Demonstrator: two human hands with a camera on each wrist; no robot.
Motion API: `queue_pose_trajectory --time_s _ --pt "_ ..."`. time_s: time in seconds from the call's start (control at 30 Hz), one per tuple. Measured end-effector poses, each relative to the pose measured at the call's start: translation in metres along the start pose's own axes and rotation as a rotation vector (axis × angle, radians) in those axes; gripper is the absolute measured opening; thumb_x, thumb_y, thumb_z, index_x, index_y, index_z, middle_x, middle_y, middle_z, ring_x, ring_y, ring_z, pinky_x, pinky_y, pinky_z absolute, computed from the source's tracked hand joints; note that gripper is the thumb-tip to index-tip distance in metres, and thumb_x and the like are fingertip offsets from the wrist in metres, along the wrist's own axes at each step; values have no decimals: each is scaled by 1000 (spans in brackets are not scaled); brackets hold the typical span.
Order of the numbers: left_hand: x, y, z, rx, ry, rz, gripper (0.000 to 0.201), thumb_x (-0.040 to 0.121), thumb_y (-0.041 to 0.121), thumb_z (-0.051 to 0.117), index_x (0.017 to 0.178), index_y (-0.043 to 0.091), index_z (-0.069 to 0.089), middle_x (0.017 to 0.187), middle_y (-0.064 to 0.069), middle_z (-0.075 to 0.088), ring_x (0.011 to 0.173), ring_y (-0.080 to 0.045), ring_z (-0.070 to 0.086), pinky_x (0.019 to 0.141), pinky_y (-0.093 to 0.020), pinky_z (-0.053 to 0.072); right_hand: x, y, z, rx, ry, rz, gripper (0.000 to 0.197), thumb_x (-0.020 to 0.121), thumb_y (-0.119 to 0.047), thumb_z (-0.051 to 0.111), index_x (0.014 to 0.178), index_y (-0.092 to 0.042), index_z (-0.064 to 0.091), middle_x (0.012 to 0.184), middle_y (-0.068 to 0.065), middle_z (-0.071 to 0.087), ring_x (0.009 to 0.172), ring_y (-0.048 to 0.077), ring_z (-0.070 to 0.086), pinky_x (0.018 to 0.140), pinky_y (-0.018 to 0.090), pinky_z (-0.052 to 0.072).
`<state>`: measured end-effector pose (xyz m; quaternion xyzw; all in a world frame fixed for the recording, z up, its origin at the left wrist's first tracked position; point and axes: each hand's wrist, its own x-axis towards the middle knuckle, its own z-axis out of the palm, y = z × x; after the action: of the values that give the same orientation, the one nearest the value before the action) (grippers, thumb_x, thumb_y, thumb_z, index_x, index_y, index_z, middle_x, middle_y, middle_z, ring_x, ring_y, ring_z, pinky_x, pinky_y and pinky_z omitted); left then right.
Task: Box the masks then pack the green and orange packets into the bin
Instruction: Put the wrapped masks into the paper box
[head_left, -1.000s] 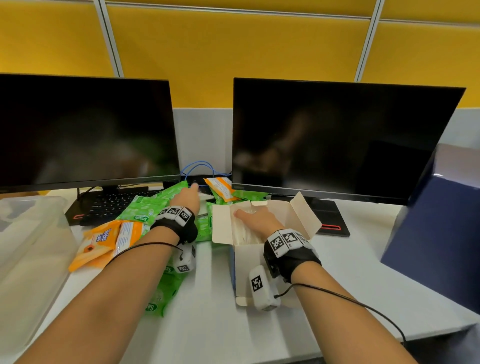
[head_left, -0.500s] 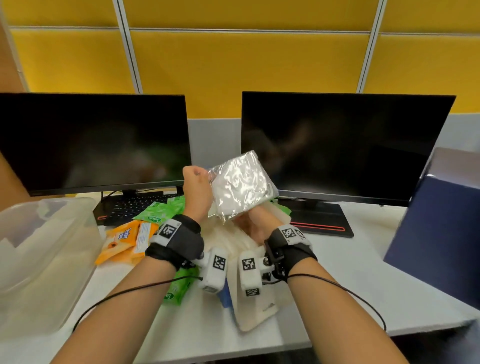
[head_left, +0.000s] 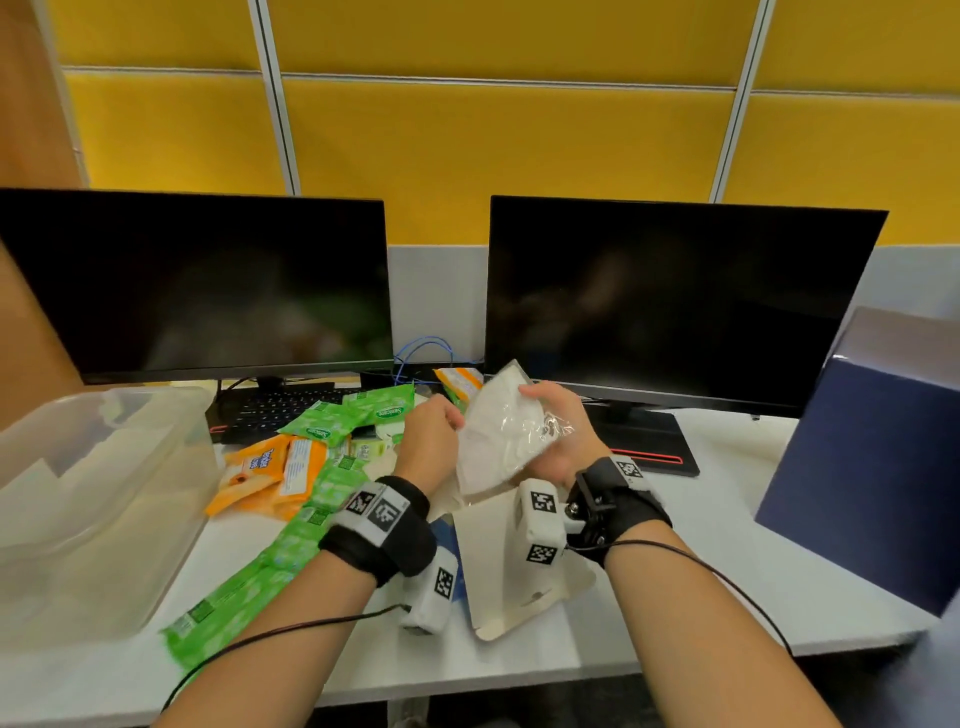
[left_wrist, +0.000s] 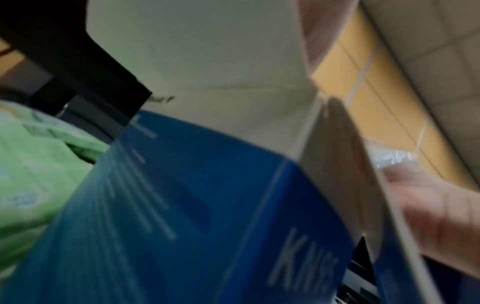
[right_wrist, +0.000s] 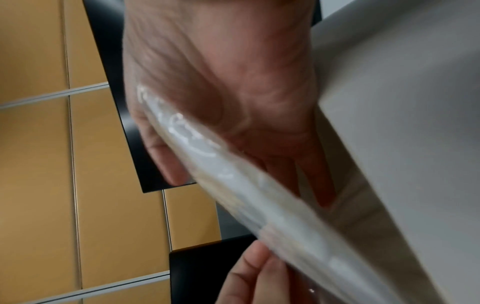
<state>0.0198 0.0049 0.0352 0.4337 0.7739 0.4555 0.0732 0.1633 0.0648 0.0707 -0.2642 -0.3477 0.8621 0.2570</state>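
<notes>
Both hands hold a plastic-wrapped stack of masks (head_left: 506, 431) above the open mask box (head_left: 519, 566). The right hand (head_left: 563, 441) cups it from beneath; the left hand (head_left: 431, 447) pinches its left edge. Green packets (head_left: 291, 551) and orange packets (head_left: 270, 467) lie beside the clear bin (head_left: 104, 499).

Glossy crinkled clear plastic mask wrapper (head_left: 511, 434); matt cardboard box (head_left: 498, 566).

An office cubicle: two dark monitors (head_left: 197, 280) are standing side by side on a white desk (head_left: 727, 571), a black keyboard (head_left: 280, 410) is sitting under the left one, and yellow partition panels (head_left: 493, 150) are rising behind them.
</notes>
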Motion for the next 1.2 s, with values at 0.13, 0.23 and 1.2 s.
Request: queue_pose_trajectory --time_s 0.13,0.23,1.2 --pt "-10 1 1 22 -75 22 14 92 6 39 96 11 52 87 -2 53 82 -20 48 68 -30 39 3 2 -2 -94 58 40 41 91 -17 47 131 -7 43 108 20 59 99 34 56 85 45 44" --pt "-14 -2 -1 113 -143 76 15 95 16 35 105 19 46 96 -3 58 89 -22 52 82 -39 42 9 4 -4 -12 74 -62 49 93 -12 42 142 -3 37 104 18 57 86 31 56 102 49 35" --pt "14 -22 18 526 -51 12 43 94 33 42 135 19 43 140 -9 39 133 -30 32 110 -51 25 41 4 10 -1895 391 63 36 101 -16 37 135 -6 47 134 12 52 123 27 50 103 36 39"
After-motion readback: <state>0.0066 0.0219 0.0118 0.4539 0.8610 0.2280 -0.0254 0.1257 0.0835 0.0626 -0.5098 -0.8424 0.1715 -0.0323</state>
